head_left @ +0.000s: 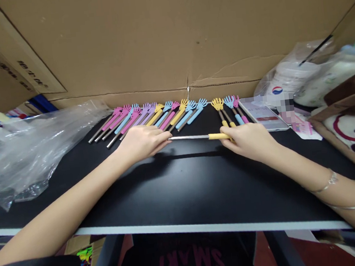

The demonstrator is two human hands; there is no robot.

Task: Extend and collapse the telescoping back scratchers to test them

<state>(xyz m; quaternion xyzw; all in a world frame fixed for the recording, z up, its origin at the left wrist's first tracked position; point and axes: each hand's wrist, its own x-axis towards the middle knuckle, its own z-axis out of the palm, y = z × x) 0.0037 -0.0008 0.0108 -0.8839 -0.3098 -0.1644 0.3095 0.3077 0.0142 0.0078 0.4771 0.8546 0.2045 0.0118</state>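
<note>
Between my hands a back scratcher (pixel 193 137) with a metal rod and a yellow grip lies level above the black table (pixel 183 191). My left hand (pixel 145 140) pinches the rod's left end, covering it. At the other end, my right hand (pixel 249 140) is closed around the yellow grip. Behind my left hand lies a row of several back scratchers (pixel 150 114) in pink, purple, yellow and blue, their claw heads toward the cardboard. A smaller group of back scratchers (pixel 227 108) lies beyond my right hand, partly hidden by it.
A clear plastic bag (pixel 33 152) spreads over the table's left side. On the right are a phone (pixel 262 113), a white cup (pixel 295 78) in plastic and a brown bag (pixel 350 123) with a cartoon face. A cardboard wall (pixel 155 38) closes off the back.
</note>
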